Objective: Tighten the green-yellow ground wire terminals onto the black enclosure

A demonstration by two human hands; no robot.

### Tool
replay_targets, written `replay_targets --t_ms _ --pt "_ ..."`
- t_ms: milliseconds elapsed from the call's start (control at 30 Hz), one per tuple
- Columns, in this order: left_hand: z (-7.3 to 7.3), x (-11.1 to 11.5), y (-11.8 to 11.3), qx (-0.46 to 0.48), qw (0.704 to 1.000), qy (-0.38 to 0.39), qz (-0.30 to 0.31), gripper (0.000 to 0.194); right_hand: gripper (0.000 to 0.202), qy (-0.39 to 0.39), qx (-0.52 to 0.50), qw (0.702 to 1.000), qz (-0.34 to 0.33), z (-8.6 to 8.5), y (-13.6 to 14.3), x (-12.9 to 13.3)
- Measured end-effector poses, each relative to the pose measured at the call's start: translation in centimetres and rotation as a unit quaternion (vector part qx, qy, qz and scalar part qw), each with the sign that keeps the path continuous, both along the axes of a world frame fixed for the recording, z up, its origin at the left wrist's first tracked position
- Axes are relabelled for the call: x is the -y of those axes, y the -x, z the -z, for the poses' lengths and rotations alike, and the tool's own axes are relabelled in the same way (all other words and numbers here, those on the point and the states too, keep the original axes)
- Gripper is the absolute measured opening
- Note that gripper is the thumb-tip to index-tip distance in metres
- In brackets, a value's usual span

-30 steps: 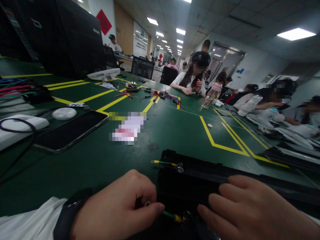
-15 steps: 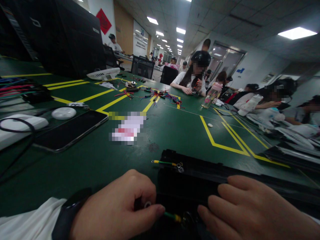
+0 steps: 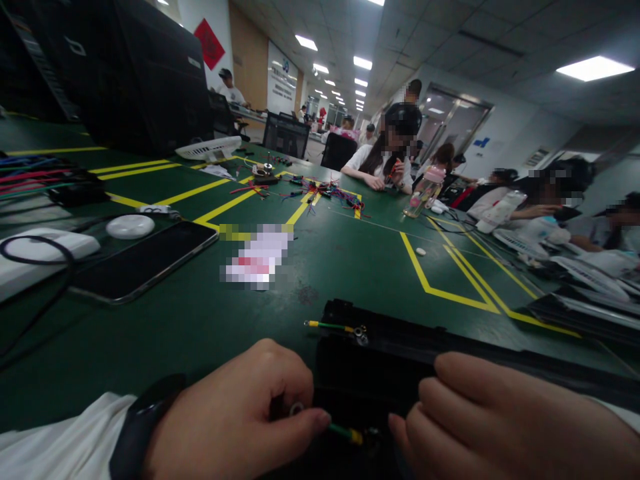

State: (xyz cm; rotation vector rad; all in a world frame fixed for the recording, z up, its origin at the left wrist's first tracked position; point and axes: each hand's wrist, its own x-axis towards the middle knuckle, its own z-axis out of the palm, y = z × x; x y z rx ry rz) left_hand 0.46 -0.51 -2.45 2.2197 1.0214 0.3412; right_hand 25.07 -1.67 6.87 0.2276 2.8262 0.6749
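Green wire (image 3: 340, 431), between left fingers (image 3: 305, 427) (yellow end exposed)

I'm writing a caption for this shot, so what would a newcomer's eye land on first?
Probably the two bare hands low in front, the left hand pinching a green wire, the right hand beside it over a long black part. Next, the bright yellow tape across the green table.

Green table (image 3: 350, 267): phone (image 3: 145, 261) lay toward the left edge; left hand (image 3: 240, 413) pinched a green wire (image 3: 341, 432); right hand (image 3: 500, 413) curled beside its yellow end, near edge.
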Motion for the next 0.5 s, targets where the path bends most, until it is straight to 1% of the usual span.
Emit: replay_targets --t_ms 67,133,200,267,333,433,500 --pt "0.0 0.0 0.0 0.002 1.000 -0.002 0.001 0.028 0.018 0.017 -0.023 0.999 0.033 -0.2 -0.2 -0.2" --pt "0.0 0.0 0.0 0.008 1.000 -0.004 -0.001 0.028 0.019 0.058 -0.060 0.991 0.105 -0.1 -0.9 -0.4" --pt "0.0 0.0 0.1 0.015 1.000 -0.008 -0.003 0.028 0.018 0.100 -0.111 0.972 0.182 0.4 -1.9 -0.3" --pt "-0.1 0.0 0.1 0.011 1.000 -0.016 -0.011 0.029 0.018 0.112 -0.169 0.953 0.223 1.2 -2.9 0.0" --pt "-0.1 0.0 0.2 0.001 0.999 -0.023 -0.022 0.032 0.026 0.103 -0.198 0.947 0.230 2.0 -3.5 0.5" --pt "0.0 0.0 0.2 -0.009 0.999 -0.030 -0.027 0.034 0.038 0.086 -0.207 0.951 0.214 2.6 -3.2 1.1" --pt "0.0 0.0 0.2 -0.012 0.999 -0.035 -0.022 0.035 0.034 0.082 -0.198 0.954 0.211 2.5 -2.6 1.4"
